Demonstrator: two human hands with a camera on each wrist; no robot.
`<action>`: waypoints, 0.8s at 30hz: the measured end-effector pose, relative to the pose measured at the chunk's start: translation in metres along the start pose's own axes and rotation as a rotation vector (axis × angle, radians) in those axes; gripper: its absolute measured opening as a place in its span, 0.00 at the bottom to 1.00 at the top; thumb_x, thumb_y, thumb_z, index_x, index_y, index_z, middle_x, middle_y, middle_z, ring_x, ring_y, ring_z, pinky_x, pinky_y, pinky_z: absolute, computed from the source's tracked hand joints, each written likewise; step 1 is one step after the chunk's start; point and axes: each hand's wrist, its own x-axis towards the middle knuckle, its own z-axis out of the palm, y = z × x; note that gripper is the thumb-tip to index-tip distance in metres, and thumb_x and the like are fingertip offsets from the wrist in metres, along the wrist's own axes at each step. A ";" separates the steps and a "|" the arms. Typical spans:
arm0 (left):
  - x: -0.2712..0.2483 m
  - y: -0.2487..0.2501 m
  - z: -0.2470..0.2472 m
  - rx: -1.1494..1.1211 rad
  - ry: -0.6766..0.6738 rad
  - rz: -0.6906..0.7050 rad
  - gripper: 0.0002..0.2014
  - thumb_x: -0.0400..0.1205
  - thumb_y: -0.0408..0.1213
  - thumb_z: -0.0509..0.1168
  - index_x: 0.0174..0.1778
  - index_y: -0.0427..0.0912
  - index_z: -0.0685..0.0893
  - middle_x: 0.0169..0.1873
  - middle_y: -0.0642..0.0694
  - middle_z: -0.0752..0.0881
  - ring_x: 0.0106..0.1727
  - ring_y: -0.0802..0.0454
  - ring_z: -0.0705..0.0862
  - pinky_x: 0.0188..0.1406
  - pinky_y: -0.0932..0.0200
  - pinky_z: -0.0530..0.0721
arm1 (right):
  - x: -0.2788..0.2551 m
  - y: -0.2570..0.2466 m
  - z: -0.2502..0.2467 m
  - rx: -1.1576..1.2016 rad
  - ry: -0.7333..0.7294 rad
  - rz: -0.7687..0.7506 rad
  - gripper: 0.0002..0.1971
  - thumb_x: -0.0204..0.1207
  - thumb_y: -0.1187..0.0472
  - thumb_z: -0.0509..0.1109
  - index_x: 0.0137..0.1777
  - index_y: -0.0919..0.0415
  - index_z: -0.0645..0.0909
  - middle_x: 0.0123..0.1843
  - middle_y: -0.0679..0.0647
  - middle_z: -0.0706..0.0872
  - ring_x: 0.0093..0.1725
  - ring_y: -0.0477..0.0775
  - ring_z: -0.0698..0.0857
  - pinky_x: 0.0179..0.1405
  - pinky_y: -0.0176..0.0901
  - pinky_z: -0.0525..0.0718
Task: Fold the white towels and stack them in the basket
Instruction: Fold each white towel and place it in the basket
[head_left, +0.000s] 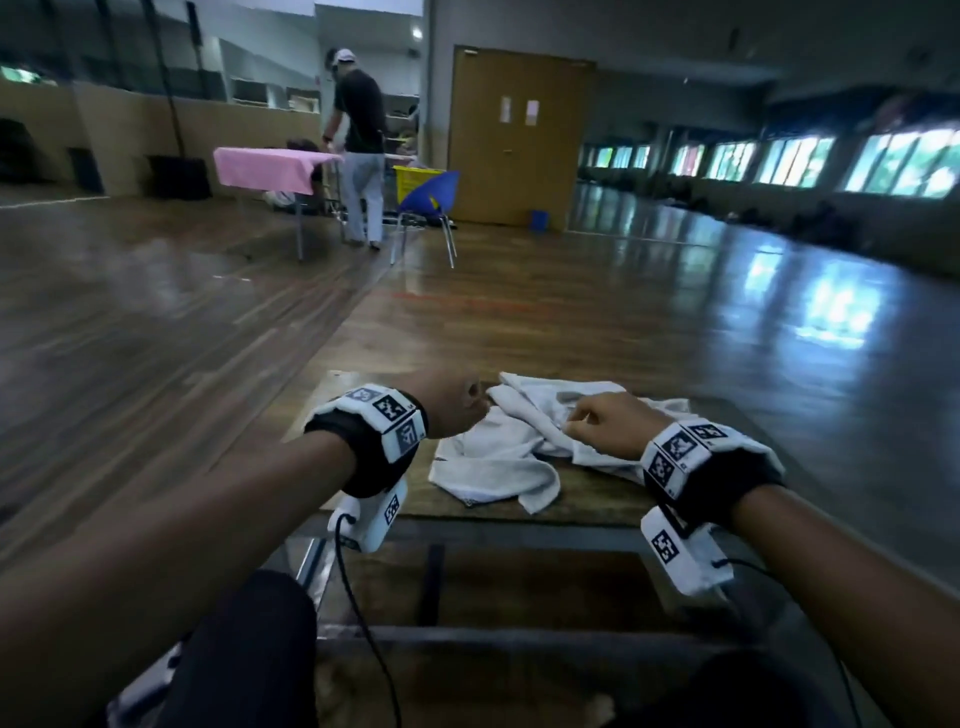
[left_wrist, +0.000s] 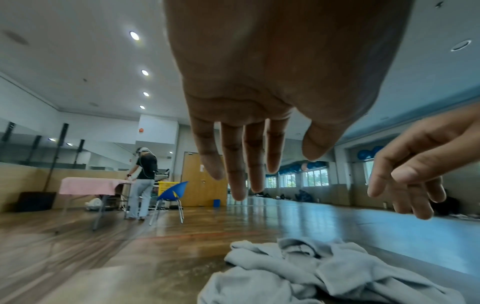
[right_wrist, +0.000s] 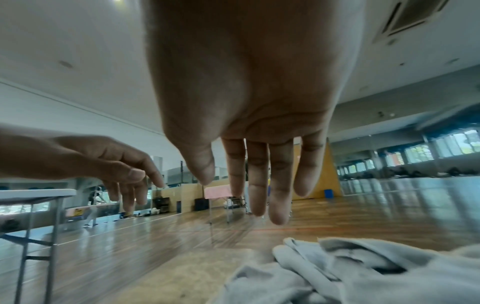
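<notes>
Overhead, hands (head_left: 457, 405) (head_left: 602, 426) look curled | wrist views: fingers (left_wrist: 233, 164) (right_wrist: 259, 174) loose, above towels (head_left: 519, 441), holding nothing

Crumpled white towels (head_left: 524, 441) between both hands

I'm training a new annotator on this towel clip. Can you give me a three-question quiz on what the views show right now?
1. True or false: the left hand grips the towels.
2. Where do the towels lie? A) crumpled on the table B) folded on the table C) on the floor
3. Fill in: the right hand hangs above the towels with its fingers ____.

Key: 1 false, its fingers are straight and clear of the cloth; 2 A; 3 open.
</notes>
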 end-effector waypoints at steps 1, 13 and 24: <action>0.008 0.003 0.011 -0.007 -0.008 0.022 0.19 0.82 0.51 0.56 0.57 0.41 0.80 0.44 0.45 0.83 0.38 0.48 0.79 0.27 0.61 0.67 | 0.002 0.009 0.007 0.009 -0.015 0.022 0.12 0.79 0.51 0.63 0.48 0.57 0.84 0.53 0.58 0.88 0.46 0.52 0.80 0.39 0.40 0.73; 0.108 -0.029 0.163 0.024 -0.213 0.082 0.22 0.82 0.50 0.56 0.70 0.45 0.71 0.71 0.43 0.72 0.71 0.43 0.71 0.63 0.46 0.74 | 0.086 0.072 0.132 0.111 -0.169 0.195 0.21 0.75 0.48 0.65 0.65 0.57 0.77 0.64 0.58 0.82 0.63 0.60 0.81 0.62 0.56 0.79; 0.147 -0.047 0.215 0.007 -0.181 0.138 0.12 0.81 0.47 0.56 0.55 0.46 0.76 0.52 0.43 0.85 0.51 0.42 0.81 0.48 0.52 0.70 | 0.122 0.096 0.171 0.176 0.013 0.272 0.02 0.75 0.57 0.64 0.46 0.51 0.77 0.48 0.51 0.85 0.48 0.55 0.84 0.45 0.48 0.82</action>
